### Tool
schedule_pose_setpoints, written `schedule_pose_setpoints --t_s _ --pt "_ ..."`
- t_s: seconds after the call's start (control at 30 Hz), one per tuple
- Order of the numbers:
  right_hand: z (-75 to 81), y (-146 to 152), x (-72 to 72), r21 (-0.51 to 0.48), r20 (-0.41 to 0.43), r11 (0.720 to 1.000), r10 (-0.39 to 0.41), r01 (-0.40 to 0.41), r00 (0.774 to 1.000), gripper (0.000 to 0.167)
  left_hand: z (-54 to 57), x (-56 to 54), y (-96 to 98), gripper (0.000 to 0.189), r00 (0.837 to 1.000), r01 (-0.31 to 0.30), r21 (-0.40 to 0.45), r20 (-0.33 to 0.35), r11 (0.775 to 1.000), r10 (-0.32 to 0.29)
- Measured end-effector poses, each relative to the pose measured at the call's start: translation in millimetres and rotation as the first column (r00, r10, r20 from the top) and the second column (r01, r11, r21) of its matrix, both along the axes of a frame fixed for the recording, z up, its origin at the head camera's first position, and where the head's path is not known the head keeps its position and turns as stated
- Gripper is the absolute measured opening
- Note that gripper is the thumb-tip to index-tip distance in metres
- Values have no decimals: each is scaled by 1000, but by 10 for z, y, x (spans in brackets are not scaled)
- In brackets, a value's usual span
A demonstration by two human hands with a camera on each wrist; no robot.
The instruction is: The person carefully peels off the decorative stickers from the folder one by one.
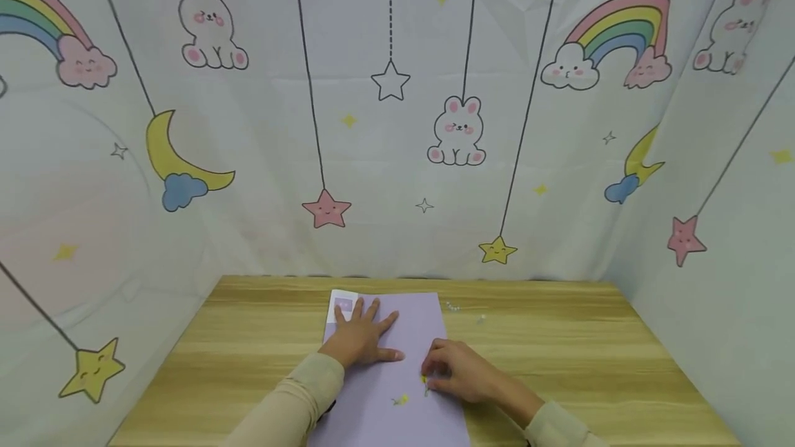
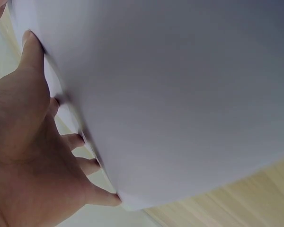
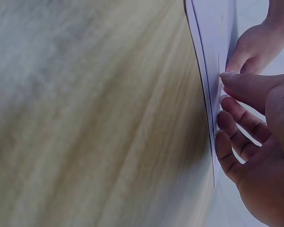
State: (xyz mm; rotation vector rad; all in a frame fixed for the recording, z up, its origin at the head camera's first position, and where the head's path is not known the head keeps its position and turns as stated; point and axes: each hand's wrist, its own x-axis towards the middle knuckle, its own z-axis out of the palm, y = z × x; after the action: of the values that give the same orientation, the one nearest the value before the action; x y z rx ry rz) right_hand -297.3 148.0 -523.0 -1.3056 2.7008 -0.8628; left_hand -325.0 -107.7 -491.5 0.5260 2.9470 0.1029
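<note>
A light purple sheet of paper [image 1: 366,405] lies lengthwise on the wooden table, with a white printed corner at its top left. My left hand [image 1: 360,336] presses flat on its upper part, fingers spread. In the left wrist view the fingertips of that hand [image 2: 33,137] rest along the paper. At the sheet's right edge, my right hand [image 1: 459,370] pinches a small yellow flower [image 1: 424,379] with a green stem, between thumb and forefinger. A second small yellow flower [image 1: 402,400] lies on the paper to its left. The right wrist view shows curled fingers [image 3: 232,127] against the sheet.
Tiny pale beads or bits [image 1: 453,307] lie on the wooden table [image 1: 559,336] right of the sheet's top, with another pale bit [image 1: 481,319] nearby. A printed cloth with rabbits and stars [image 1: 373,157] hangs around the table's back and sides.
</note>
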Motion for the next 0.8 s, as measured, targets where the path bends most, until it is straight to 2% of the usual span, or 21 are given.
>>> schedule_pose_setpoints --t_s 0.13,0.33,0.53,0.8 --pt "6 -5 -5 -2 -20 1000 14 -14 1000 10 -7 -16 -5 90 1000 -5 -2 2 1000 5" --pt "16 -15 10 24 -14 1000 -2 2 1000 11 -77 -52 -1 91 1000 4 -7 -10 1000 -4" --pt "1 -14 15 24 -38 1000 5 -4 999 13 -55 -26 1 90 1000 12 16 -7 1000 -12" --pt "8 -24 15 51 5 998 -21 20 1000 11 -66 -44 -10 91 1000 12 11 1 1000 -12"
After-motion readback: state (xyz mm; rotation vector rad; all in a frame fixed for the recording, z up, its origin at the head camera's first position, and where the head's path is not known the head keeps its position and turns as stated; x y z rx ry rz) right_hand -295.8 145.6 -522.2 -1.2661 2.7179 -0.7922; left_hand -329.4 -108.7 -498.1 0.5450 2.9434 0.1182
